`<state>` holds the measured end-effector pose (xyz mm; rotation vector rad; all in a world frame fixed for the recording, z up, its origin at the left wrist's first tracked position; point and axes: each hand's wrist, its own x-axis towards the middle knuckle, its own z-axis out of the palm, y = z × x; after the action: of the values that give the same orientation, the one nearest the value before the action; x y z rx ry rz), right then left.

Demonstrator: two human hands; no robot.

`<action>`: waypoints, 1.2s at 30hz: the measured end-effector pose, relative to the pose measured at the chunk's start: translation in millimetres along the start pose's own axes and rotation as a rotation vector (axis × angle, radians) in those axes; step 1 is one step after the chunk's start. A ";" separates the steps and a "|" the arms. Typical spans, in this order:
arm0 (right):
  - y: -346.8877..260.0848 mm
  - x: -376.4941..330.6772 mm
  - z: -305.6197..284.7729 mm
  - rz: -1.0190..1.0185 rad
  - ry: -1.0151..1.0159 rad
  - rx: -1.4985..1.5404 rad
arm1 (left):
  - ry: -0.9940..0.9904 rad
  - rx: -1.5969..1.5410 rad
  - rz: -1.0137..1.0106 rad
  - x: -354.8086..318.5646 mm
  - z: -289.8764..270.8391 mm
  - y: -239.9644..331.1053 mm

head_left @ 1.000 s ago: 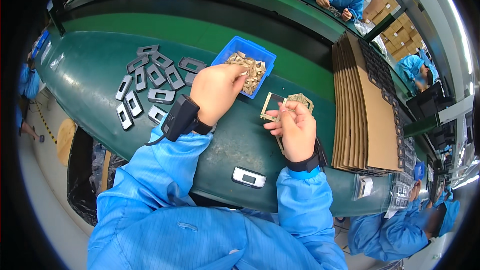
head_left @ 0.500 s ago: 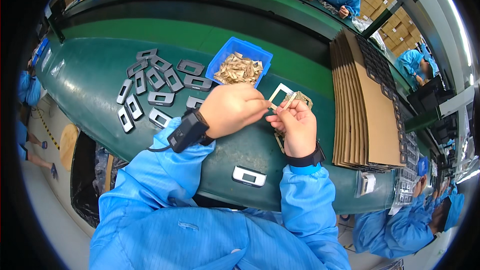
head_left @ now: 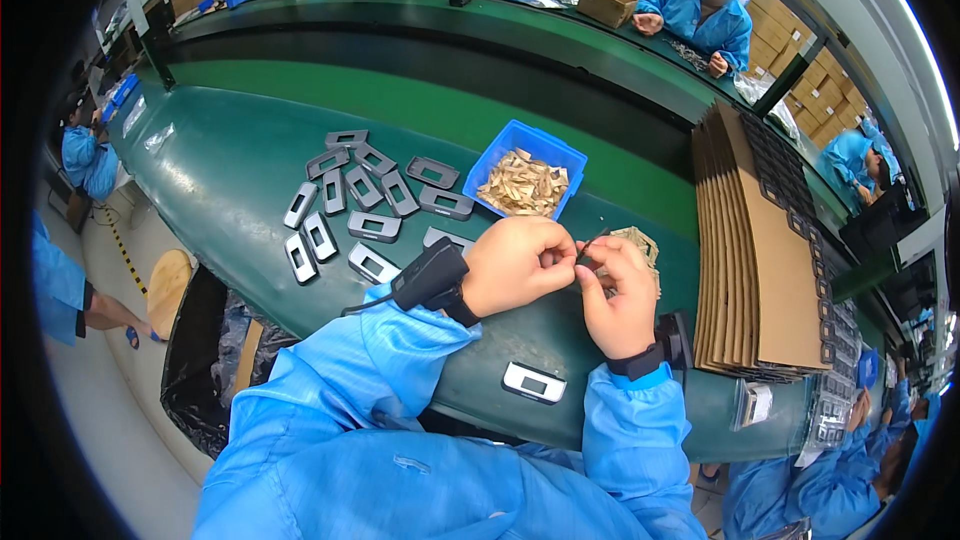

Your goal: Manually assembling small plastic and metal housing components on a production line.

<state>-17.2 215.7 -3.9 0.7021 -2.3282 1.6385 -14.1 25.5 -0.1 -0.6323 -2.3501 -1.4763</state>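
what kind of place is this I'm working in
Most likely a factory assembly line: grey plastic cases and a blue bin of small tan pieces sit on a long green bench, with co-workers in blue coats nearby.

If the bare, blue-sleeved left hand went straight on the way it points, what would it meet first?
The left hand would likely meet the bare, blue-sleeved right hand first; they look almost touching, though depth is unclear.

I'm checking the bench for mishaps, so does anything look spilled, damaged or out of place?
Nothing looks spilled or plainly damaged. One silver-and-black rectangular plastic shell lies alone toward the near edge of the green table, apart from the loose cluster of similar shells. That may be deliberate.
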 end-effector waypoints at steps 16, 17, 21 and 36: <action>-6.2 2.8 -1.0 -0.245 -0.113 -0.227 | -0.012 -0.264 -0.134 -2.4 1.6 3.5; -6.5 2.5 -1.0 -0.231 -0.122 -0.217 | 0.005 -0.248 -0.116 -2.6 2.6 2.5; -4.2 -0.1 2.5 -0.211 -0.099 -0.175 | 0.023 -0.234 -0.132 -2.6 2.1 5.9; 3.0 -2.0 1.6 0.320 0.151 0.294 | 0.311 0.461 -0.028 16.9 -27.8 -36.4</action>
<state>-16.8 215.6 -7.8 0.2462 -2.2029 2.1184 -46.9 -9.8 -8.4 -0.2317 -2.3311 -0.9063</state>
